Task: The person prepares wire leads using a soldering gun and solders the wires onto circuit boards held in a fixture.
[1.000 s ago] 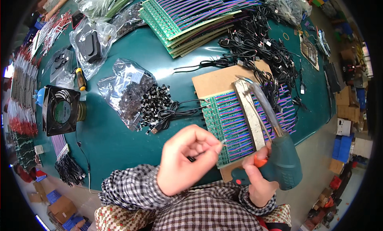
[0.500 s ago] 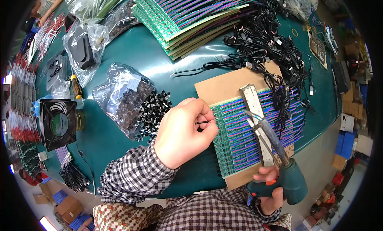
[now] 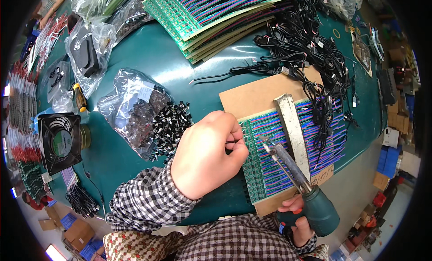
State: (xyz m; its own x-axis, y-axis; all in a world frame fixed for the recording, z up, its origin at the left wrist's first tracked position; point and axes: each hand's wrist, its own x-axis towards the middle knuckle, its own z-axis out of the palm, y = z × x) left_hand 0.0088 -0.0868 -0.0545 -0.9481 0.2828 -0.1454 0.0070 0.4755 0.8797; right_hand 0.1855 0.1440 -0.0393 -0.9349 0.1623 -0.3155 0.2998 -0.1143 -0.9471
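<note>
- Head view: the left hand (image 3: 204,157) is closed, pinching something too small to tell at the near edge of the striped circuit board (image 3: 292,148).
- The right hand (image 3: 299,216) grips a green soldering gun (image 3: 310,200), its tip just beside the left fingertips.
- A metal bar (image 3: 292,128) lies across the board on the worktop (image 3: 180,76).

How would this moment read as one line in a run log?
left hand: fingers pinched at circuit board edge | right hand: grips soldering gun, tip over board | metal bar: lies across board | loose components: piled left
</note>
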